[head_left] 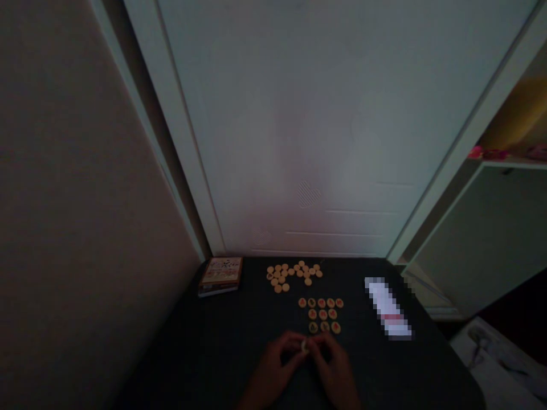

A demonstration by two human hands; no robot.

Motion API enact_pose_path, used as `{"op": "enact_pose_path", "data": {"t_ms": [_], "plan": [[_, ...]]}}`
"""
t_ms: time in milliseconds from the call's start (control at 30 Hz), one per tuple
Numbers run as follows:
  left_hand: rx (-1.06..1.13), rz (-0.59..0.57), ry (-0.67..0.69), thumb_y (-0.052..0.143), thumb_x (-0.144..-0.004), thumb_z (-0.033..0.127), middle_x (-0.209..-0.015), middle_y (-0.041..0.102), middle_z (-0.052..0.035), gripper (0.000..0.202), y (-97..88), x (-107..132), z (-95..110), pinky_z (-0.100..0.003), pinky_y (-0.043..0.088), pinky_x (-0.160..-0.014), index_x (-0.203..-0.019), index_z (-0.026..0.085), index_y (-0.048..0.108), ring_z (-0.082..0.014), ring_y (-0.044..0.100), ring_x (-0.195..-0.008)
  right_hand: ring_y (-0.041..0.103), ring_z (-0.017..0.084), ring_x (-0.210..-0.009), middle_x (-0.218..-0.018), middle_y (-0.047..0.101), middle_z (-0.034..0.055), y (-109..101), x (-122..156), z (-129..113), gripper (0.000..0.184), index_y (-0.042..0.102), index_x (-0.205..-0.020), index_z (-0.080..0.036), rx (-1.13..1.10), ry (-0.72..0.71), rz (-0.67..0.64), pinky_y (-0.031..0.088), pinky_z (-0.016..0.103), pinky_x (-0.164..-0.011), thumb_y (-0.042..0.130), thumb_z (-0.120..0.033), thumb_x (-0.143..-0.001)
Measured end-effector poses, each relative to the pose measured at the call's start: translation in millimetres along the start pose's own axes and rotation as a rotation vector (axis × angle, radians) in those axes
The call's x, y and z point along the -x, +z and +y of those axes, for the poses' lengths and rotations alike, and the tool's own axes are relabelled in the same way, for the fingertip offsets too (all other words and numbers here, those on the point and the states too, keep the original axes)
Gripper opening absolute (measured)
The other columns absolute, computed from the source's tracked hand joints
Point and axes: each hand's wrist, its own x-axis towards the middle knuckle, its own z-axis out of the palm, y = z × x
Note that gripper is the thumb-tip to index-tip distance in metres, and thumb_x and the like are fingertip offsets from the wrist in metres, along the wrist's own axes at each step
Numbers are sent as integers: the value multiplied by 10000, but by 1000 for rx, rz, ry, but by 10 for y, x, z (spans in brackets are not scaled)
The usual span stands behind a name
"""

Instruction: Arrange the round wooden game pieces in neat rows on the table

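My left hand (276, 364) and my right hand (333, 364) meet low on a dark table (179, 364), fingertips close together. A pale round disc (305, 345) shows between them, gripped by my left fingers; the dim light hides whether my right fingers hold it too. Just beyond my hands lie rows of round wooden xiangqi pieces (322, 314) with red markings. Farther back sits a loose cluster of wooden discs (293, 274), mostly face down.
A printed game box (220, 277) stands at the table's far left corner. A pixelated white packet (388, 307) lies on the right. A white door (299, 131) rises behind the table, a wall (85, 188) runs along the left, and shelving (504, 228) stands at right.
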Motion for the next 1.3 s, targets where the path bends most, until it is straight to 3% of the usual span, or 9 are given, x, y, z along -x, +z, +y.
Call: {"op": "enact_pose_path", "data": {"t_ms": [300,667,967,1300], "plan": [[36,29,-4,652,-897,387,-1026,790,-45,251,-10,-7,14,-295,550,-883,-1088,232,705,-214,731,-944,714,232,-838,-880,766,67,18,6,-30,333,711,-962,-197,-49,10,-44,537,300,-769,630,-510,-883],[-4,-21,-47,697,-845,322,-1007,801,-25,218,-9,3,15,-306,541,-913,-1049,247,718,-226,735,-969,698,222,-756,-789,749,45,22,4,38,336,703,-862,-192,9,50,-14,508,284,-704,644,-523,-868],[-4,14,-54,681,-862,367,-1047,792,-32,264,13,0,-45,-296,538,-902,-1098,253,709,-222,728,-974,707,215,-785,-809,757,43,-13,-13,14,339,712,-852,-208,-20,-3,-24,518,271,-729,577,-510,-922],[47,20,-2,653,-888,398,-914,792,-33,279,15,-9,21,-289,536,-851,-1111,230,659,-210,735,-883,723,238,-886,-978,774,71,-22,6,19,344,716,-1082,-221,-48,-55,-76,548,316,-813,618,-495,-898]]}}
